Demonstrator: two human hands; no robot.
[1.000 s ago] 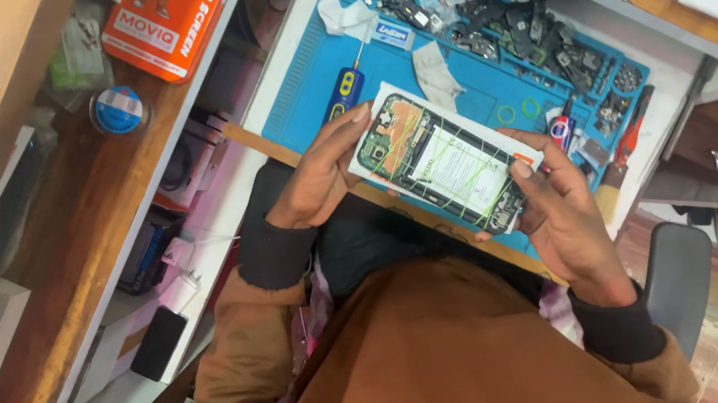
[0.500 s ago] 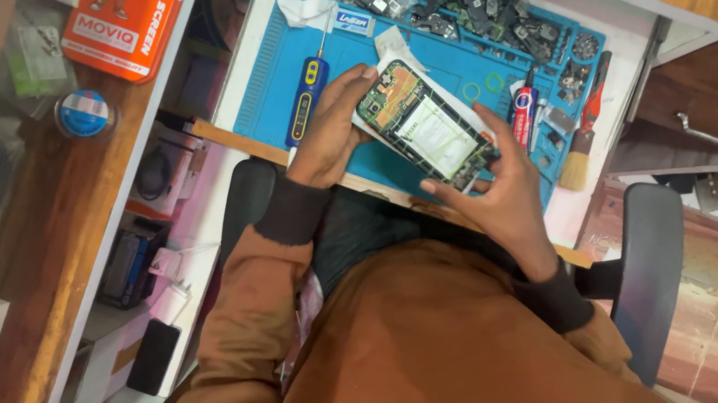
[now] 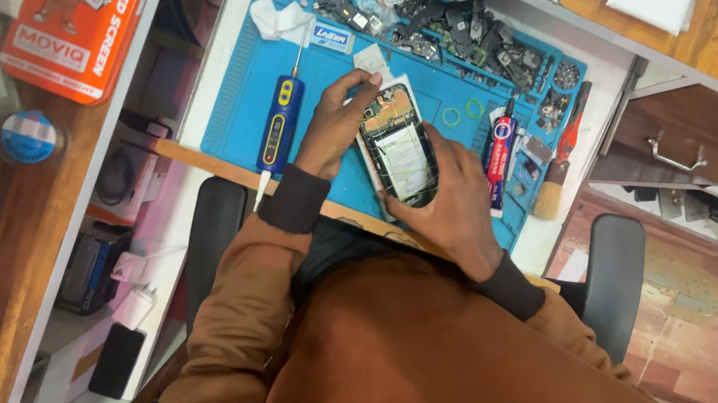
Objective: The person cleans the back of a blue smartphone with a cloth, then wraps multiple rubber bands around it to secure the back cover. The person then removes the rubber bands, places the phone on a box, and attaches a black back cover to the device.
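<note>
An opened phone (image 3: pixel 399 151) with its back cover off, showing a circuit board and a pale battery, is held above a blue work mat (image 3: pixel 327 71). My left hand (image 3: pixel 334 123) grips its upper left edge, fingertips at the top corner. My right hand (image 3: pixel 447 192) wraps around its lower right side. Both arms wear brown sleeves with dark cuffs.
On the mat lie a blue and yellow electric screwdriver (image 3: pixel 279 127), a white cloth (image 3: pixel 280 20), a pile of small dark parts (image 3: pixel 466 28), a glue tube (image 3: pixel 499 154) and a brush (image 3: pixel 558 168). An orange box (image 3: pixel 74 35) and a tape roll (image 3: pixel 27 135) sit on the left shelf. Drawers (image 3: pixel 710 152) stand at the right.
The phone has turned from a slanted position to nearly upright in my hands. My view has shifted, so the mat and hands sit more in the middle of the picture.
</note>
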